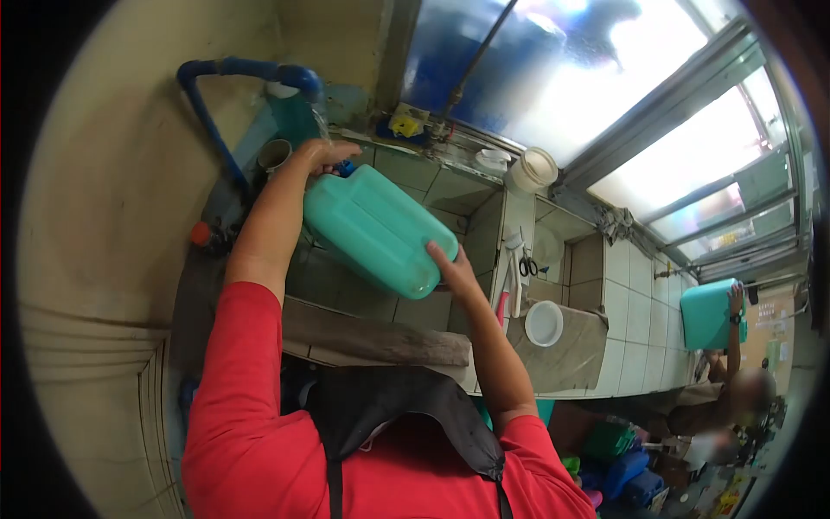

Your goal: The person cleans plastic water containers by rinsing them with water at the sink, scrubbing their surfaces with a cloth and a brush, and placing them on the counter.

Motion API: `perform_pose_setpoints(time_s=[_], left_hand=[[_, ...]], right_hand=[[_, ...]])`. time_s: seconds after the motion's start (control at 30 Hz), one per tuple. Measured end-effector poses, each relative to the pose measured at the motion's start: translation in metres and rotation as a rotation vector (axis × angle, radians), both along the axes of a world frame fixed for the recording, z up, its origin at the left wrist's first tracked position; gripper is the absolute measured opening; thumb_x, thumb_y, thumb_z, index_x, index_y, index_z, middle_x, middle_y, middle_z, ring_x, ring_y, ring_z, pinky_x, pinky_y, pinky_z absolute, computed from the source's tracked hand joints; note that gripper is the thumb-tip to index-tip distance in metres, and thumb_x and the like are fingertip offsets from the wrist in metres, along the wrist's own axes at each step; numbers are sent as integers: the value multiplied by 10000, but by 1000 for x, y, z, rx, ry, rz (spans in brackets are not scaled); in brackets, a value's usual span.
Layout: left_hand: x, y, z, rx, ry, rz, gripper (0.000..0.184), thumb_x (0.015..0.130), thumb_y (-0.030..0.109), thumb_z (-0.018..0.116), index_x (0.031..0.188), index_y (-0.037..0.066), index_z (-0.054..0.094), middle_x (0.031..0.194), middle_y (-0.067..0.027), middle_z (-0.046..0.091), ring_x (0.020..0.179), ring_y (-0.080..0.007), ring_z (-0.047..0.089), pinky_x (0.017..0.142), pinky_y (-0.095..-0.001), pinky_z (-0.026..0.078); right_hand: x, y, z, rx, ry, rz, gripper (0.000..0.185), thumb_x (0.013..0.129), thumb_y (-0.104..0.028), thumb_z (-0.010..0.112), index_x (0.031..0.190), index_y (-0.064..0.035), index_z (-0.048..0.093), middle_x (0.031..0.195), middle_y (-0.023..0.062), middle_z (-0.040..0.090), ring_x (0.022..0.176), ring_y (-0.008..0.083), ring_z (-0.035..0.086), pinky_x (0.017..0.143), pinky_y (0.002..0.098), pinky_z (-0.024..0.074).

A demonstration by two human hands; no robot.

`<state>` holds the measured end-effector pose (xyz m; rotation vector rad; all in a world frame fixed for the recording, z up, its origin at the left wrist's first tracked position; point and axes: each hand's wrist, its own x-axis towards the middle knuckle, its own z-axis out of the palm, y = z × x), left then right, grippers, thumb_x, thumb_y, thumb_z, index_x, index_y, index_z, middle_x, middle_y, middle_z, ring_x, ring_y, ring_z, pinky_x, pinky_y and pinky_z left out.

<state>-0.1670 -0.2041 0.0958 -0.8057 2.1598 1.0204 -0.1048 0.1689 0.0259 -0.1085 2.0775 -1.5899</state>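
A teal plastic water jug (380, 229) is tilted on its side over the tiled sink (346, 290). My left hand (328, 157) is at its top end, beside a blue cap (346, 169), with the fingers partly hidden behind the jug. Water runs from the blue pipe (298, 78) down onto or just beside this hand. At the lower right end, my right hand (450, 266) grips the base, its thumb on the near face and the other fingers mostly out of sight.
A scissors (527, 265), a white bowl (544, 323) and a white tub (533, 169) stand right of the sink. A bottle with an orange cap (203, 233) is at left. Far right, another person's hand (735, 300) touches a teal container (709, 313).
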Motion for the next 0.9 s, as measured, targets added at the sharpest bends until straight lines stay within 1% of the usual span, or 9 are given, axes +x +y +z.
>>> perform_pose_setpoints(time_s=[0.03, 0.1, 0.3, 0.33, 0.37, 0.43, 0.47, 0.87, 0.9], left_hand=[[4, -12, -6, 1, 10, 20, 446, 880, 576, 514, 808, 143, 587, 573, 18, 425, 433, -107, 343, 394, -291, 266], [11, -39, -31, 395, -62, 81, 415, 903, 511, 514, 724, 137, 512, 572, 38, 426, 418, -78, 315, 377, -238, 223], [42, -55, -58, 444, 192, 169, 453, 912, 570, 528, 729, 158, 480, 570, 60, 422, 404, -57, 269, 365, -206, 165], [33, -69, -79, 291, 180, 122, 546, 913, 639, 486, 920, 107, 609, 743, -34, 602, 538, -110, 496, 435, -269, 376], [37, -61, -77, 293, 187, 135, 546, 913, 639, 486, 920, 107, 609, 743, -34, 602, 538, -110, 496, 435, -269, 376], [46, -33, -71, 219, 368, 295, 593, 959, 608, 423, 1065, 73, 656, 997, -86, 659, 788, -188, 613, 684, -379, 504], [39, -38, -88, 299, 465, 256, 640, 978, 588, 387, 1251, 47, 592, 1206, -117, 620, 1011, -243, 604, 901, -417, 467], [28, -47, -107, 243, 600, 197, 562, 990, 503, 404, 1173, 25, 635, 1143, -76, 643, 1001, -197, 580, 905, -376, 446], [28, -48, -109, 246, 592, 182, 562, 990, 503, 404, 1173, 25, 635, 1143, -76, 643, 1001, -197, 580, 905, -376, 446]], right_hand=[[-11, -1, -5, -90, -34, 9, 802, 805, -509, 741, 1368, -7, 466, 1229, 167, 601, 1088, 244, 602, 891, 353, 506], [-35, -3, -21, -174, -66, 44, 805, 801, -509, 747, 1356, 7, 475, 1248, 168, 593, 1102, 243, 595, 906, 357, 499], [-86, -10, -55, -175, -163, 208, 808, 849, -550, 670, 1413, -39, 395, 1277, 153, 571, 1104, 278, 604, 852, 415, 546], [-79, -14, -40, -167, -127, 207, 826, 822, -617, 658, 1365, -34, 441, 1147, 139, 626, 937, 236, 655, 694, 367, 564], [-72, -18, -20, -163, -123, 221, 826, 822, -617, 658, 1365, -34, 441, 1147, 139, 626, 937, 236, 655, 694, 367, 564], [-61, -23, 13, -115, -314, 106, 753, 841, -485, 718, 1352, 19, 492, 1284, 151, 579, 1131, 253, 582, 970, 356, 456], [-60, -26, 18, -113, -313, 113, 753, 841, -485, 718, 1352, 19, 492, 1284, 151, 579, 1131, 253, 582, 970, 356, 456], [-95, -20, -33, -205, -270, 96, 777, 827, -493, 730, 1331, 53, 504, 1268, 143, 589, 1134, 234, 576, 999, 339, 428], [-101, -20, -43, -182, -248, 154, 815, 818, -551, 705, 1358, 13, 471, 1251, 149, 590, 1091, 242, 598, 911, 369, 485]])
